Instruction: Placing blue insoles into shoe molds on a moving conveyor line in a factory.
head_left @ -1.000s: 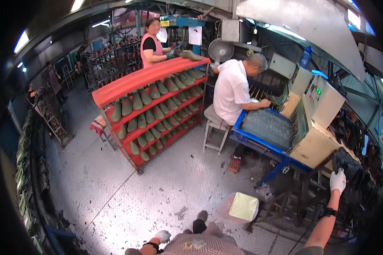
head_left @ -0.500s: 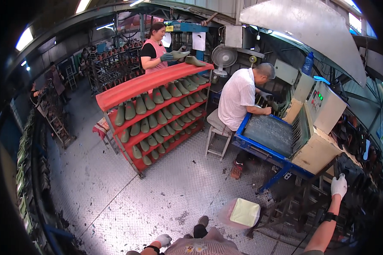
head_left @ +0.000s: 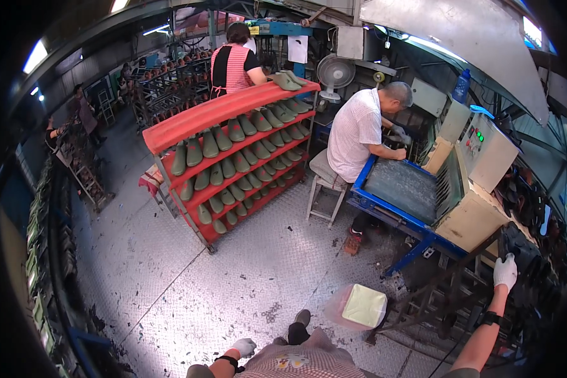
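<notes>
At the lower right, a dark metal rack (head_left: 448, 291) stands just ahead of the right hand (head_left: 504, 271), gloved in white, forearm stretched out. That hand is at the rack's upper end, right against a black piece (head_left: 518, 244); fingers partly bent, cannot tell if they grip the frame, the piece or neither. Left hand (head_left: 244, 347), also white-gloved, is low by the person's body, well apart from the rack; fingers loosely curled, cannot tell if it holds anything. Pale-topped container (head_left: 364, 305) on floor between the hands, nearer the rack. Beyond the rack: blue-framed machine table (head_left: 400, 189), seated co-worker (head_left: 356, 129) at it. Left of those: red shelf rack (head_left: 220, 110), rows of green shoe lasts (head_left: 194, 151), second co-worker (head_left: 233, 66) behind.
</notes>
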### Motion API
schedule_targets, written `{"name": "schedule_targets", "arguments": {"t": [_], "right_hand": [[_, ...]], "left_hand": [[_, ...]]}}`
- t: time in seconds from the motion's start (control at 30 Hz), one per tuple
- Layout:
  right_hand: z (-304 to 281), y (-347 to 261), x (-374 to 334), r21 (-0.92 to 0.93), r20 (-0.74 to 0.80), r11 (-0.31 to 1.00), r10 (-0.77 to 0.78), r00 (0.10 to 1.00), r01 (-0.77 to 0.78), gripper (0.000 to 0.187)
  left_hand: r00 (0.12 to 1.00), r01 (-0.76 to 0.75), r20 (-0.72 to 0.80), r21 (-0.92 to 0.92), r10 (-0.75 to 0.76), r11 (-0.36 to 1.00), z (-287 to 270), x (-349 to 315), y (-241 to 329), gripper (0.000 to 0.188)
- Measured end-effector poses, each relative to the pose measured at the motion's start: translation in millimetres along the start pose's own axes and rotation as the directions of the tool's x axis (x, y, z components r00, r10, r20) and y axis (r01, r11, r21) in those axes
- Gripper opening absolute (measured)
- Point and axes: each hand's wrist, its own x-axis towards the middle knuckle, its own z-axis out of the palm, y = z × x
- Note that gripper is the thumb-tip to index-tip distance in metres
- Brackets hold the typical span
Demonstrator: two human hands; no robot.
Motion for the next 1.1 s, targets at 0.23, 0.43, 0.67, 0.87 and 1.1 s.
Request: {"name": "schedule_targets", "arguments": {"t": [0.23, 0.43, 0.67, 0.87, 1.1], "right_hand": [[14.3, 4.0, 4.6, 0.018, -0.049, 0.998, -0.051, 0.997, 0.052, 0.038], [31.8, 31.1, 21.0, 0.058, -0.037, 0.993, -0.099, 0.994, 0.101, 0.036], [39.3, 34.2, 27.3, 0.035, -0.027, 0.997, -0.067, 0.997, 0.068, 0.037], [39.6, 33.3, 27.8, 0.057, -0.024, 0.994, -0.094, 0.995, 0.095, 0.037], [63.6, 36.0, 49.7, 0.143, 0.031, 0.940, -0.318, 0.947, 0.311, 0.044]], "left_hand": [[1.000, -0.012, -0.025, 0.025, 0.012, 1.000, -0.2, -5.1, -2.2, 0.032], [0.998, -0.009, -0.061, -0.011, 0.008, 1.000, 5.3, -6.8, 0.6, 0.032], [0.999, -0.028, -0.040, 0.003, 0.028, 1.000, 9.4, 7.7, -12.3, 0.034], [0.999, -0.024, -0.040, 0.004, 0.025, 1.000, 7.0, 8.1, -8.9, 0.034], [0.987, -0.091, -0.129, 0.030, 0.095, 0.995, 16.9, -9.8, -18.2, 0.031]]}}
